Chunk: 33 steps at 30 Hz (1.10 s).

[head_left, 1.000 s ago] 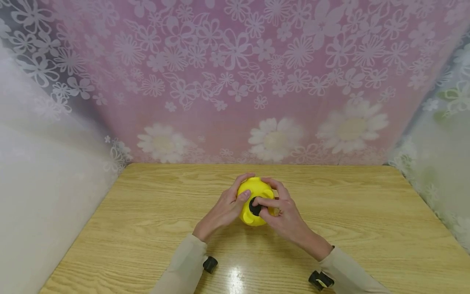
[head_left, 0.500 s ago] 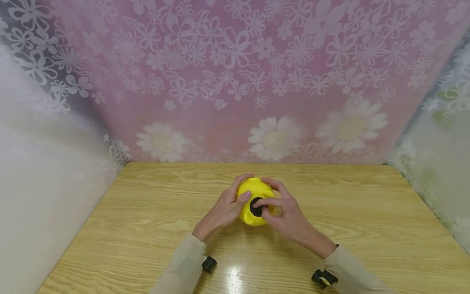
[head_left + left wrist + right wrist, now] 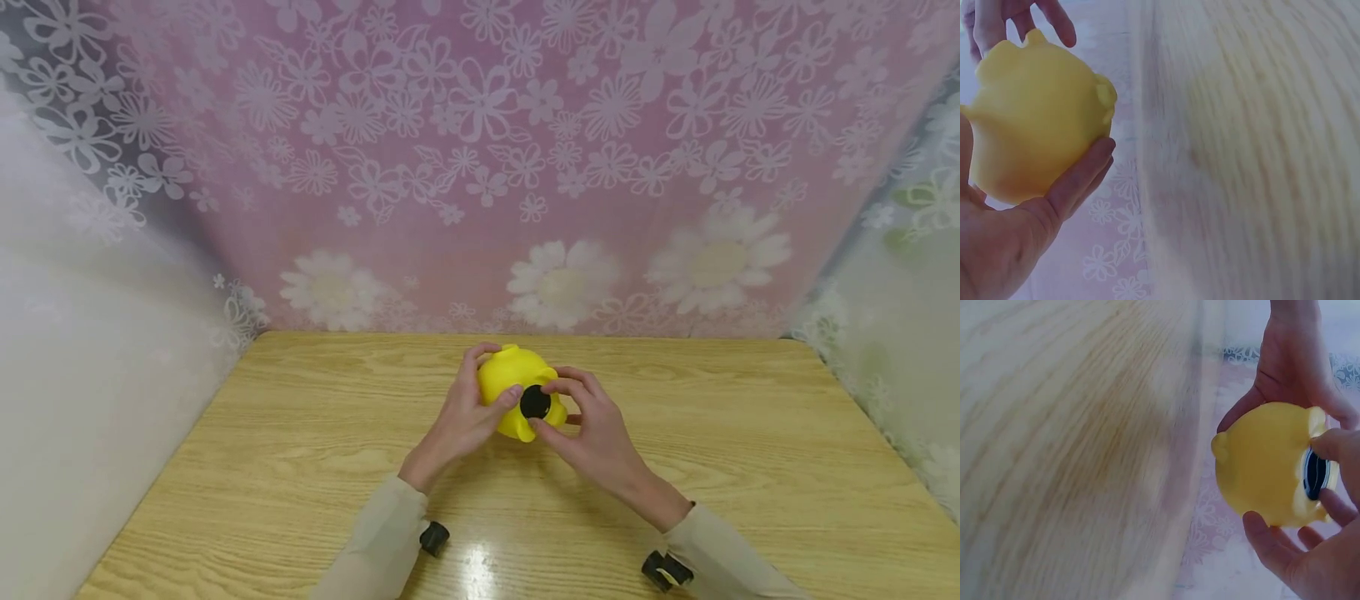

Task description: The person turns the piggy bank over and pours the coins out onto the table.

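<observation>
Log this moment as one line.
left hand: grips yellow object | right hand: at edge of black cap | black cap: on yellow object, facing head camera

Object [image 3: 521,374] between left hand [image 3: 463,417], right hand [image 3: 602,429]; apparently above table [image 3: 315,417]

A round, knobbed yellow object [image 3: 504,373] is held, black disc [image 3: 536,402] facing upward.

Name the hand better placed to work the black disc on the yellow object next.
Likely the right hand: its fingers sit at opposite edges of the black disc, while the left hand holds the side of the yellow object.
</observation>
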Each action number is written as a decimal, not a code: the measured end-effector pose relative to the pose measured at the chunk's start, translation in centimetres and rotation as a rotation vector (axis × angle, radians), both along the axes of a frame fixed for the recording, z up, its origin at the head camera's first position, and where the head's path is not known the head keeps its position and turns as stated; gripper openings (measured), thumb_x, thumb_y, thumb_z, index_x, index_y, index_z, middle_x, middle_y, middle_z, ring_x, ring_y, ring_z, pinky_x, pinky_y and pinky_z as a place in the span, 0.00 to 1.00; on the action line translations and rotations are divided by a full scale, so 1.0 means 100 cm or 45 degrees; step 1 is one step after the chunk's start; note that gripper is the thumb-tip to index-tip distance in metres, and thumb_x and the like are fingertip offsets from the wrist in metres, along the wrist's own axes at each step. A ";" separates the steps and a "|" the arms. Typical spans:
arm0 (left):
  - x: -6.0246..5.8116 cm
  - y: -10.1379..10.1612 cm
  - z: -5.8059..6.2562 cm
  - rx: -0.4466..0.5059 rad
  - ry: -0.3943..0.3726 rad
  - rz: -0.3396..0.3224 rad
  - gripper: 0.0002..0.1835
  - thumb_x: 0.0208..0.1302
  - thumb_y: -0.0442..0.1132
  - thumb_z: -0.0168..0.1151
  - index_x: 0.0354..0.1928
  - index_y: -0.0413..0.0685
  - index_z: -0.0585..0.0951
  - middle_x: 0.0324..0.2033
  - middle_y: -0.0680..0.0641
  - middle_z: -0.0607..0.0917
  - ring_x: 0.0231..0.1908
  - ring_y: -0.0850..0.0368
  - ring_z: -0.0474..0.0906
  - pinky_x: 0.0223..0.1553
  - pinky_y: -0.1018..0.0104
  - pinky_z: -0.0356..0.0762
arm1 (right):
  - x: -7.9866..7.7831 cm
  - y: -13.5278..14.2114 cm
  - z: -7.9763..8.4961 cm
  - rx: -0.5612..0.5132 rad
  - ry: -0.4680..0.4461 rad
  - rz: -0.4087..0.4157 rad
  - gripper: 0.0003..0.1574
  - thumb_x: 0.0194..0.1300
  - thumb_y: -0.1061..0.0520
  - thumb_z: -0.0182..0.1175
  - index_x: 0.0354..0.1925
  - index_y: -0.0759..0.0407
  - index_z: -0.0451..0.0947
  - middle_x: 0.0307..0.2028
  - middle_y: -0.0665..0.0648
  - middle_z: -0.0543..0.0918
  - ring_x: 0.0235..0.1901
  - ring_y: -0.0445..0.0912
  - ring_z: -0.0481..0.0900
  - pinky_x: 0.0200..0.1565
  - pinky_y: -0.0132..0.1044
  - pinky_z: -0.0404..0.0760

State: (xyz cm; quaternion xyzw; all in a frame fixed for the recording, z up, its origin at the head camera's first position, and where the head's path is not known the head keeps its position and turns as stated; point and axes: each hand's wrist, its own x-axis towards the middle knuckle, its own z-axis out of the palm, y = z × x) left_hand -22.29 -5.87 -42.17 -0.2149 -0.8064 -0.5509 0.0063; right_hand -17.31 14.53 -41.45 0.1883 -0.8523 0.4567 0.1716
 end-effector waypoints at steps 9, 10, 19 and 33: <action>0.003 0.001 0.002 -0.116 0.024 0.037 0.35 0.69 0.58 0.63 0.71 0.63 0.59 0.62 0.43 0.70 0.50 0.52 0.76 0.46 0.61 0.83 | -0.003 -0.006 -0.002 0.027 -0.085 -0.099 0.19 0.55 0.64 0.76 0.43 0.64 0.79 0.58 0.64 0.76 0.50 0.58 0.84 0.34 0.38 0.90; 0.003 0.002 0.001 -0.119 0.023 0.038 0.35 0.69 0.58 0.63 0.71 0.62 0.59 0.63 0.43 0.70 0.50 0.51 0.76 0.46 0.61 0.83 | -0.003 -0.006 -0.002 0.028 -0.086 -0.103 0.19 0.55 0.65 0.76 0.43 0.64 0.79 0.58 0.64 0.76 0.50 0.58 0.84 0.34 0.37 0.89; 0.002 0.002 -0.003 -0.158 -0.001 0.034 0.37 0.70 0.59 0.62 0.72 0.59 0.58 0.64 0.43 0.69 0.51 0.51 0.75 0.48 0.62 0.81 | -0.006 -0.010 -0.004 0.094 -0.109 -0.168 0.19 0.50 0.63 0.76 0.37 0.63 0.77 0.54 0.64 0.76 0.48 0.57 0.82 0.31 0.29 0.80; -0.003 0.001 -0.005 -0.187 -0.050 0.016 0.38 0.71 0.63 0.60 0.73 0.59 0.57 0.64 0.39 0.70 0.52 0.50 0.76 0.51 0.59 0.81 | -0.008 -0.011 -0.007 0.102 -0.133 -0.163 0.22 0.53 0.62 0.76 0.42 0.63 0.76 0.52 0.64 0.73 0.47 0.59 0.83 0.33 0.33 0.83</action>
